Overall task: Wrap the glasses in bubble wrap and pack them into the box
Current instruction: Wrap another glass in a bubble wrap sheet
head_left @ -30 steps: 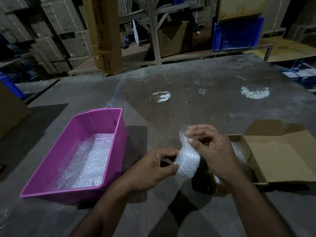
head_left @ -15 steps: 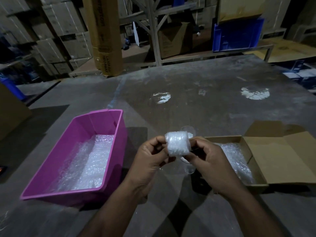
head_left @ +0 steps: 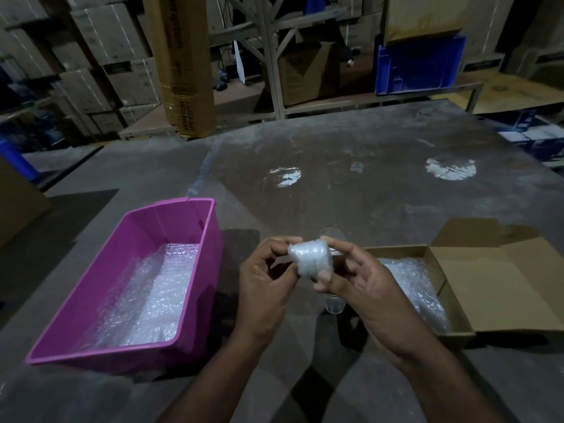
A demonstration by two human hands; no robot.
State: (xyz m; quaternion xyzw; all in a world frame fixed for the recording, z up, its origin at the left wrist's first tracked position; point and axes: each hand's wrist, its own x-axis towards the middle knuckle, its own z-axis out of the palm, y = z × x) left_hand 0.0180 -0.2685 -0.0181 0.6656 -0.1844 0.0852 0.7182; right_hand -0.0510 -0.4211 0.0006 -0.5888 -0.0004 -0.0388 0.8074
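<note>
Both hands hold a small bundle of bubble wrap (head_left: 310, 258) above the table, between the two containers. My left hand (head_left: 265, 280) pinches its left end with fingertips. My right hand (head_left: 363, 280) grips it from the right, thumb underneath. What the wrap holds is hidden. A bare clear glass (head_left: 333, 303) stands on the table behind my right hand, partly hidden by it. The open cardboard box (head_left: 457, 312) lies to the right, with wrapped bundles (head_left: 412, 288) inside.
A pink plastic bin (head_left: 195, 288) with bubble wrap sheets (head_left: 152, 297) stands at the left. The grey table (head_left: 351, 190) stretches far ahead. Stacked cartons, a tall cardboard column (head_left: 186, 65) and a blue crate (head_left: 418, 65) stand beyond the far edge.
The wrap hung loose between my hands a second ago; it is now a tight small bundle, lifted a little higher, with both hands holding its ends.
</note>
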